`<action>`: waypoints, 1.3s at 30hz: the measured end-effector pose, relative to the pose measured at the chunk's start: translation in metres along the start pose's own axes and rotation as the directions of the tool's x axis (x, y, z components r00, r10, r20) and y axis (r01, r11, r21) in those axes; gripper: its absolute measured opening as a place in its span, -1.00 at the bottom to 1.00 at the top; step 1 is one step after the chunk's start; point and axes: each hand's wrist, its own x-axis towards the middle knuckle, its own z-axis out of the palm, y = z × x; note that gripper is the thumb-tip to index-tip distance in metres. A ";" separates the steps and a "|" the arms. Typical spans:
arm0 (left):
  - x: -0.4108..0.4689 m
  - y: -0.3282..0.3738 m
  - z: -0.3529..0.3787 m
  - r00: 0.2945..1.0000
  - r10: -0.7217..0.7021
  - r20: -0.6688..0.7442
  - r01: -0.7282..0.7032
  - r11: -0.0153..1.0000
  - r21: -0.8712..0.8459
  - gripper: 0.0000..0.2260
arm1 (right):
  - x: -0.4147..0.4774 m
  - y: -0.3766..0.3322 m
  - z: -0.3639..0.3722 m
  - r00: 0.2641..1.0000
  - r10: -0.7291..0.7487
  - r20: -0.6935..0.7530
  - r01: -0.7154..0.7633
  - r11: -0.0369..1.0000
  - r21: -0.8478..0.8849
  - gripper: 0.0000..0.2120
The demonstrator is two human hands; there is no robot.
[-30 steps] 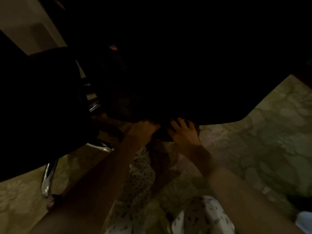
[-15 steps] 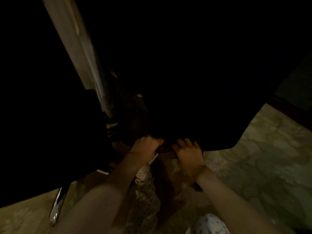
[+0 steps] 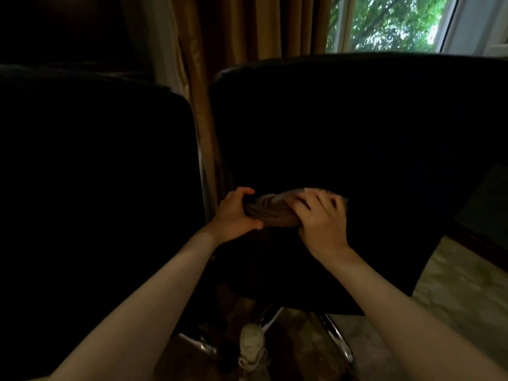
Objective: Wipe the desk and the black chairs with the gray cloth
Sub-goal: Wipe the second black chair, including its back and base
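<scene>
Holding gray cloth bunched against back of black chair, left hand curled round one end, right hand clamped over the other. Looks mid-task: can't tell what's wiped; second chair left of it probably pending, desk not in view. Dim room, dark matte upholstery, curtain and window behind chair.

Gold curtains at top centre, a window upper right, black chairs and patterned carpet lower right mark a home or hotel room.
</scene>
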 end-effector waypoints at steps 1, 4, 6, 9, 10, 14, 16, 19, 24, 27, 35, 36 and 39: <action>0.000 0.006 -0.005 0.997 0.015 -0.080 -0.020 0.997 -0.072 -0.17 | 0.017 0.001 -0.002 0.996 -0.042 -0.080 0.042 0.999 0.001 -0.73; 0.005 0.013 -0.017 0.957 0.013 -0.291 -0.097 0.957 -0.273 -0.14 | 0.062 0.000 -0.005 0.942 -0.231 -0.243 0.216 0.972 -0.090 -0.79; 0.008 0.022 -0.028 0.937 -0.028 -0.347 -0.117 0.914 -0.388 -0.10 | 0.086 -0.006 -0.003 0.901 -0.358 -0.245 0.317 0.929 -0.191 -0.84; 0.020 0.034 -0.043 0.899 -0.193 -0.393 -0.052 0.844 -0.533 -0.09 | 0.111 -0.012 0.005 0.884 -0.436 -0.169 0.375 0.877 -0.300 -0.68; 0.025 0.037 -0.046 0.889 -0.242 -0.389 -0.032 0.815 -0.579 -0.09 | 0.115 -0.009 0.008 0.881 -0.453 -0.135 0.392 0.860 -0.327 -0.62; 0.036 0.054 -0.047 0.901 -0.219 -0.374 -0.079 0.765 -0.639 -0.20 | 0.111 0.015 0.018 0.832 -0.553 -0.046 0.491 0.773 -0.402 -0.67; 0.044 0.065 -0.047 0.898 -0.221 -0.381 -0.118 0.712 -0.692 -0.34 | 0.110 0.018 0.018 0.831 -0.556 -0.029 0.496 0.763 -0.415 -0.67; 0.051 0.070 -0.047 0.897 -0.261 -0.356 -0.105 0.658 -0.746 -0.37 | 0.111 0.016 0.016 0.849 -0.528 -0.036 0.472 0.787 -0.397 -0.67; 0.051 0.056 -0.046 0.916 -0.209 -0.343 -0.060 0.773 -0.632 -0.07 | 0.101 0.029 0.009 0.851 -0.525 -0.029 0.480 0.798 -0.363 -0.65; 0.042 0.060 -0.047 0.939 -0.180 -0.293 -0.067 0.740 -0.669 -0.11 | 0.093 0.033 0.003 0.863 -0.504 -0.037 0.461 0.815 -0.352 -0.67; 0.014 0.062 -0.046 0.988 -0.039 -0.151 -0.064 0.782 -0.619 -0.12 | 0.081 0.029 -0.016 0.890 -0.417 -0.186 0.380 0.902 -0.206 -0.68; 0.012 0.063 -0.045 0.990 -0.033 -0.137 -0.060 0.785 -0.617 -0.14 | 0.082 0.026 -0.020 0.882 -0.425 -0.204 0.386 0.899 -0.206 -0.72; 0.005 0.066 -0.048 0.995 -0.031 -0.095 -0.042 0.735 -0.677 -0.21 | 0.091 0.014 -0.032 0.882 -0.400 -0.251 0.361 0.913 -0.189 -0.74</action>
